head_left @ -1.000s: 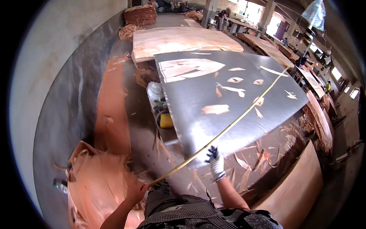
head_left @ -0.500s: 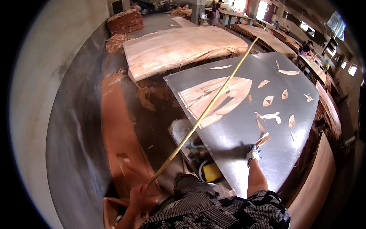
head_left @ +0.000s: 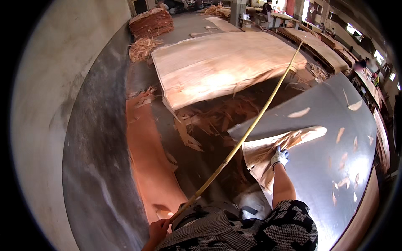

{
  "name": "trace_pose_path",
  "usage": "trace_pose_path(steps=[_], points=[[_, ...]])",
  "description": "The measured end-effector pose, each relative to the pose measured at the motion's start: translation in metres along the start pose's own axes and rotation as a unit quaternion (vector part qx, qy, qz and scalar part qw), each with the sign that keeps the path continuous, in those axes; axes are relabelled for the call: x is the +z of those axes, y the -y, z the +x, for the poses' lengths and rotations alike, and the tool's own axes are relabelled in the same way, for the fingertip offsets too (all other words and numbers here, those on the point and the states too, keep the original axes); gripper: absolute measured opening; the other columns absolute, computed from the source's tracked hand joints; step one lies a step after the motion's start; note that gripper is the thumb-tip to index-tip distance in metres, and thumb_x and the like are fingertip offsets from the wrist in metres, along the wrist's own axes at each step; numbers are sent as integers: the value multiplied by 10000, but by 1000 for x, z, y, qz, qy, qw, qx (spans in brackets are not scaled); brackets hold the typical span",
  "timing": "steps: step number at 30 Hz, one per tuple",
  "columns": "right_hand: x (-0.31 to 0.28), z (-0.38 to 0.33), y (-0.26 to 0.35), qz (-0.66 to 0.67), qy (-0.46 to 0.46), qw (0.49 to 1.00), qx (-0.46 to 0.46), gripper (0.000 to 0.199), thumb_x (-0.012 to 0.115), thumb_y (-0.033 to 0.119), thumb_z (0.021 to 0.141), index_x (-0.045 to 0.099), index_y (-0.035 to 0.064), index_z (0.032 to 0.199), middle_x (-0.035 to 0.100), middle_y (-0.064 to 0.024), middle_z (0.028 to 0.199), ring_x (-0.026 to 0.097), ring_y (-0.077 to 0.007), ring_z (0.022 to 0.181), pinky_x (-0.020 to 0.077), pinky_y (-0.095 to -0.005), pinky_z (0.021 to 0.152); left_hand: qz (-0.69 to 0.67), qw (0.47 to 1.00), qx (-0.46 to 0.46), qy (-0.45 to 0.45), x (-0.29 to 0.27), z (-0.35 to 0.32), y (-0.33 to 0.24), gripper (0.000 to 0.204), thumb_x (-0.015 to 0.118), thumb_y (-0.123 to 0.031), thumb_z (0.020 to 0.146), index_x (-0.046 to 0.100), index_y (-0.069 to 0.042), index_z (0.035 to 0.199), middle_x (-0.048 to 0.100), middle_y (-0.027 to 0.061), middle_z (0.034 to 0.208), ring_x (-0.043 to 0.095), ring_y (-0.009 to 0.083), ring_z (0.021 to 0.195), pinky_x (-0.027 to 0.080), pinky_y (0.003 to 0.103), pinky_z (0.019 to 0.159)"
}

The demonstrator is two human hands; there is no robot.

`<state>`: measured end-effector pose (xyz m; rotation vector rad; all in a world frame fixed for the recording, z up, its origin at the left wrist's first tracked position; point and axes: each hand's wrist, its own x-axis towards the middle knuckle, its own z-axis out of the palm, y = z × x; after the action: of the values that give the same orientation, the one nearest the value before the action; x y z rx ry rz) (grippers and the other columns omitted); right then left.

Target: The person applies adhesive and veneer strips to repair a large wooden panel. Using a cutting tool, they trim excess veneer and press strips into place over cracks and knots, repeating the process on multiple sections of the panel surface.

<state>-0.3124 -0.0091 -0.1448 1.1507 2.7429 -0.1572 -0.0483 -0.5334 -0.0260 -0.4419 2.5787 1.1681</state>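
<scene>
My bare left hand (head_left: 159, 230), at the lower edge, is closed around the thick end of a long bamboo pole (head_left: 247, 131). The pole slants up and away to the right, over the gap beside the smooth metal-topped table (head_left: 322, 167). My right hand (head_left: 279, 159), in a white and blue glove, is closed on a torn piece of thin wood veneer (head_left: 268, 144) lying on that table. The veneer is bunched and creased at the fingers, and one corner hangs past the table's left edge. Its fingertips are partly hidden.
A broad stack of veneer sheets (head_left: 226, 62) stands ahead. Veneer scraps (head_left: 344, 182) are scattered over the table's right part. A reddish sheet (head_left: 148, 154) lies at left, beside a dark curved surface (head_left: 94, 154). A person (head_left: 268, 10) stands far back, near more stacks.
My right hand has moved forward from the small scraps it held to the larger veneer piece, which is now bunched. The view has shifted; my left hand still holds the pole.
</scene>
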Motion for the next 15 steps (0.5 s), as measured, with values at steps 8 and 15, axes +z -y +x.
trace_pose_path(steps=[8,15], points=[[12,67,178,192,-21,977,-90,511,452,197,845,299,211,1332,523,-170,1143,519,-312,1024,387,-412,877,53,998,44,-4,-117,235,-4,276,501,-286,863,666,-68,831,534,110,531,532,225,458,396,335,453],[17,35,261,214,-68,968,111,333,452,281,849,523,78,1103,623,-167,921,581,-351,765,448,-426,726,-9,993,70,99,-202,476,-25,324,453,-273,899,646,-13,872,458,37,493,456,107,452,364,283,452]])
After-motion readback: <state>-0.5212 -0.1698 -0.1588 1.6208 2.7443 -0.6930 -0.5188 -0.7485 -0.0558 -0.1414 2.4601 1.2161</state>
